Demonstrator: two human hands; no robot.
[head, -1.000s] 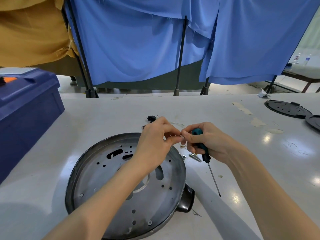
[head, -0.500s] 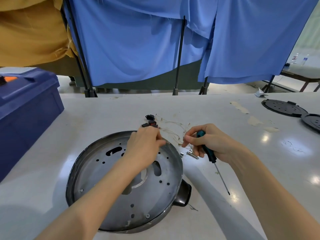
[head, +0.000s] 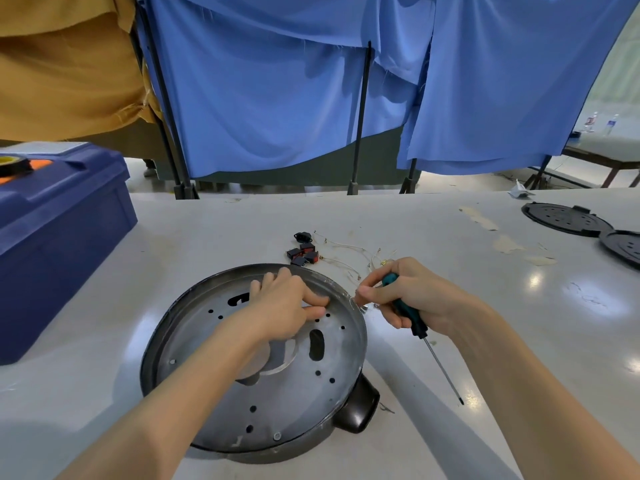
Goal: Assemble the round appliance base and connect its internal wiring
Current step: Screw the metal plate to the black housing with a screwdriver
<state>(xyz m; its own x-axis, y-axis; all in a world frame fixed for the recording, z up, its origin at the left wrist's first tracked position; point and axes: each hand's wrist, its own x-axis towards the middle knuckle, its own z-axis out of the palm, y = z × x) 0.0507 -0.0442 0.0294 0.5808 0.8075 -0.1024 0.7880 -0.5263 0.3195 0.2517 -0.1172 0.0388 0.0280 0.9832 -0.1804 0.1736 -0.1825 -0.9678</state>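
Observation:
The round metal appliance base (head: 277, 403) lies flat on the white table, its black handle (head: 358, 408) pointing toward me at the right. My left hand (head: 287, 303) rests on the base's far inner rim, thumb and forefinger pinched together; whatever they pinch is too small to see. My right hand (head: 412, 296) is just right of the rim, shut on a teal-handled screwdriver (head: 417, 327) whose shaft points down toward me. Its fingertips also pinch something tiny. Thin pale wires (head: 349, 252) and small black-and-red switches (head: 303, 252) lie behind the base.
A big blue plastic box (head: 59, 237) stands at the left with a tape roll (head: 14, 164) on top. Two black round covers (head: 561, 218) lie at the far right. Blue cloth screens on black stands (head: 358, 116) hang behind the table's far edge.
My left hand has left my right hand and dropped onto the base's far rim. My right hand with the screwdriver has shifted slightly right; the wires and switches behind are now uncovered.

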